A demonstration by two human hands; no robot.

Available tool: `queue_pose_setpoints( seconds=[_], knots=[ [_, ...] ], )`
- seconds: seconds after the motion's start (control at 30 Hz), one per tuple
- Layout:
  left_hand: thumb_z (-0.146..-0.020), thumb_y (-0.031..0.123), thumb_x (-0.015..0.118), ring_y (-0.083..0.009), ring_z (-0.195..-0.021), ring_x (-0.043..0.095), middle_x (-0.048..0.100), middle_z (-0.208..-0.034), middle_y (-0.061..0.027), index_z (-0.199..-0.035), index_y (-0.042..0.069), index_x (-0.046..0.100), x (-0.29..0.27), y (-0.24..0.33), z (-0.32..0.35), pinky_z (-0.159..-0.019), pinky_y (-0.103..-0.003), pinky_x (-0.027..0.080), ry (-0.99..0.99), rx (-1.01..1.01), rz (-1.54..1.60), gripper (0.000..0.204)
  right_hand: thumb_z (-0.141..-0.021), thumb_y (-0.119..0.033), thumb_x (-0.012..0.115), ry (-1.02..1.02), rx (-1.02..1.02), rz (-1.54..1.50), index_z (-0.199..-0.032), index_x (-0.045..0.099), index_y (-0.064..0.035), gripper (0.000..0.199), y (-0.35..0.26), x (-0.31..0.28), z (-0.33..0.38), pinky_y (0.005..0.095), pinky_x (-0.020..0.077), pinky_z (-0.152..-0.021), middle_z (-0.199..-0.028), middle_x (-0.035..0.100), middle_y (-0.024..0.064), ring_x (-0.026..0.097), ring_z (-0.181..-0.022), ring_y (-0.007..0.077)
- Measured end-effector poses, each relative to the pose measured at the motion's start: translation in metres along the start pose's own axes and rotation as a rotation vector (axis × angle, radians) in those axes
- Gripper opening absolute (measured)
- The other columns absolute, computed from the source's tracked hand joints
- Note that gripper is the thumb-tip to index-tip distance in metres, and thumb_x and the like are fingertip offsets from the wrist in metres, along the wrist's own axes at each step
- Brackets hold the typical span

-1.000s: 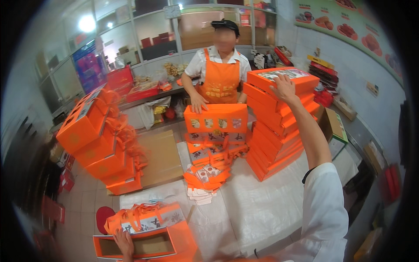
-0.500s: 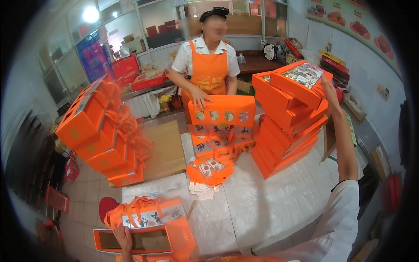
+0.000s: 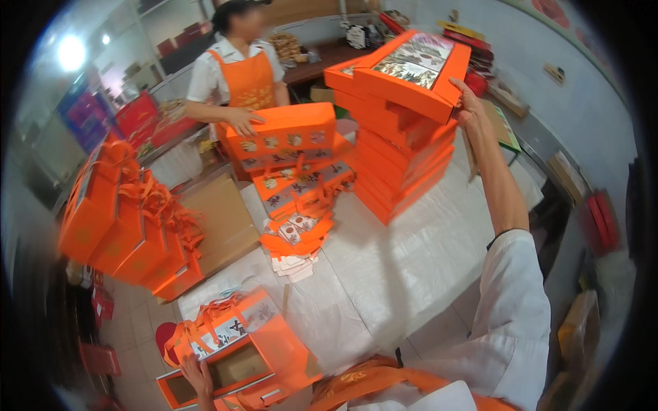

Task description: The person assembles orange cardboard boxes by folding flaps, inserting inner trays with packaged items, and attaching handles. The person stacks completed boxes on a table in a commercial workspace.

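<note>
My right hand grips the near right corner of a flat orange gift box with a silvery patterned lid panel. That box lies across the top of a tall stack of orange boxes. At the lower left, my left hand holds the rim of an open orange carry box, whose inside is bare brown board. Orange ribbon handles lie beyond its opening. Across the table, a co-worker's hand rests on an upright orange box with small picture windows.
Orange carry boxes with ribbons stand in a row at the left, beside a brown board. Orange and white cards lie mid-table on the pale covering. A co-worker in an orange apron stands opposite.
The view has swung right, so the table and stacks sit further left. My right hand has shifted to the top box's near corner. My left hand stays on the open carry box.
</note>
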State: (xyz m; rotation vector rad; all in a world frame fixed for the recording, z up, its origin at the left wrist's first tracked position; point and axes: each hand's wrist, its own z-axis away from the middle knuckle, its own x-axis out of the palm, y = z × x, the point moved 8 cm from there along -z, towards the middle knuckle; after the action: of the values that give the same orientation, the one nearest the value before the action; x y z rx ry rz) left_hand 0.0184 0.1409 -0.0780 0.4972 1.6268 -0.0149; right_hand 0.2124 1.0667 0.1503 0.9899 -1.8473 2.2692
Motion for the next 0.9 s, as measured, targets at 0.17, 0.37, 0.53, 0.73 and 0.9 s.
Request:
queue_pose_setpoints(
  seconds=[0.17, 0.37, 0.53, 0.73, 0.9],
  knots=[
    [-0.079, 0.018, 0.06, -0.0341, -0.111, 0.043, 0.052, -0.11, -0.0176, -0.11, 0.002, 0.05, -0.014, 0.017, 0.001, -0.099, -0.048, 0.025, -0.089, 0.244, -0.032, 0.036, -0.081, -0.029, 0.064, -0.181, -0.141, -0.16, -0.109, 0.055, -0.0095, 0.035, 0.023, -0.026, 0.212, 0.0272, 0.051, -0.066, -0.089, 0.063, 0.0015, 0.06, -0.077, 0.0105],
    [-0.08, 0.018, 0.06, -0.0395, -0.088, 0.056, 0.059, -0.092, -0.0219, -0.106, 0.0, 0.054, -0.02, 0.004, -0.015, -0.075, -0.044, 0.045, -0.232, 0.514, -0.023, 0.032, -0.079, -0.024, 0.064, 0.019, -0.045, -0.172, -0.11, 0.053, -0.0017, 0.04, 0.091, -0.072, 0.402, 0.0284, 0.051, -0.077, -0.102, 0.061, 0.0068, 0.059, -0.092, 0.015],
    [-0.085, 0.023, 0.054, -0.0384, -0.079, 0.054, 0.057, -0.082, -0.0212, -0.085, 0.0, 0.057, -0.007, -0.064, -0.016, -0.068, -0.045, 0.042, -0.49, 0.764, -0.016, 0.023, -0.081, -0.024, 0.061, 0.116, 0.212, -0.281, -0.111, 0.053, -0.0025, 0.038, 0.246, -0.092, 0.622, 0.0308, 0.0492, -0.082, -0.105, 0.06, 0.0085, 0.059, -0.093, 0.0171],
    [-0.083, 0.031, 0.055, -0.0381, -0.077, 0.057, 0.059, -0.08, -0.0208, -0.088, 0.001, 0.056, -0.03, -0.018, -0.047, -0.065, -0.046, 0.044, -0.628, 0.847, -0.242, 0.031, -0.082, -0.025, 0.058, 0.171, 0.272, -0.32, -0.113, 0.053, -0.0028, 0.039, 0.243, -0.024, 0.753, 0.0333, 0.0488, -0.084, -0.106, 0.06, 0.0095, 0.06, -0.093, 0.0198],
    [-0.081, 0.019, 0.054, -0.0359, -0.075, 0.059, 0.059, -0.08, -0.0168, -0.09, 0.004, 0.056, -0.08, 0.015, -0.023, -0.064, -0.045, 0.046, -0.181, 0.871, -0.183, 0.018, -0.081, -0.026, 0.058, 0.265, 0.209, -0.382, -0.111, 0.053, -0.0035, 0.038, 0.277, 0.013, 0.8, 0.0331, 0.0495, -0.08, -0.101, 0.061, 0.0079, 0.06, -0.088, 0.0192]
  ],
)
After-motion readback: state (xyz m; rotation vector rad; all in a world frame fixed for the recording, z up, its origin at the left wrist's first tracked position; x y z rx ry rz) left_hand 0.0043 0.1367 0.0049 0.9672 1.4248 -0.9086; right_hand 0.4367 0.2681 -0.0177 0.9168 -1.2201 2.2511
